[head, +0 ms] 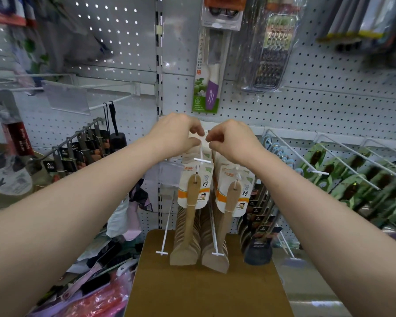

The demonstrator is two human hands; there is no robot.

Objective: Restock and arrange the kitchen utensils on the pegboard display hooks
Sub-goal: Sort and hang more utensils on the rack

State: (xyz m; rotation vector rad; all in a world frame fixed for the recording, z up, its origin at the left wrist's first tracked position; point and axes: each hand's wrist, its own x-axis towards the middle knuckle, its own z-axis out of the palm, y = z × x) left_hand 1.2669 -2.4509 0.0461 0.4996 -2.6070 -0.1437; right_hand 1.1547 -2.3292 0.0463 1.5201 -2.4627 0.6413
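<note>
Both hands are up at the pegboard (329,106) on my feed. My left hand (176,133) and right hand (233,140) sit almost knuckle to knuckle, each with thumb and forefinger pinched on a pale card header (195,136) at the back end of a white hook (202,160). The other fingers are curled in, and I can't tell which pack that header belongs to

The wooden spatulas (190,216) hang in two packed rows right below the hands, one row on that hook and a second row (226,209) just beside it to the right. They're handles up and blades down, with white and orange printed cards at the top. The blades hang over the far edge of a brown cardboard panel (204,282)

Other stuff:
- clear price tag holder (167,172) just left of the spatulas
- packaged knife (209,88) with a purple handle above the hands
- grater (270,53) in a clear pack to its right
- black-carded utensils (78,154) on hooks to the left
- green-carded packs (352,179) on hooks to the right
</note>
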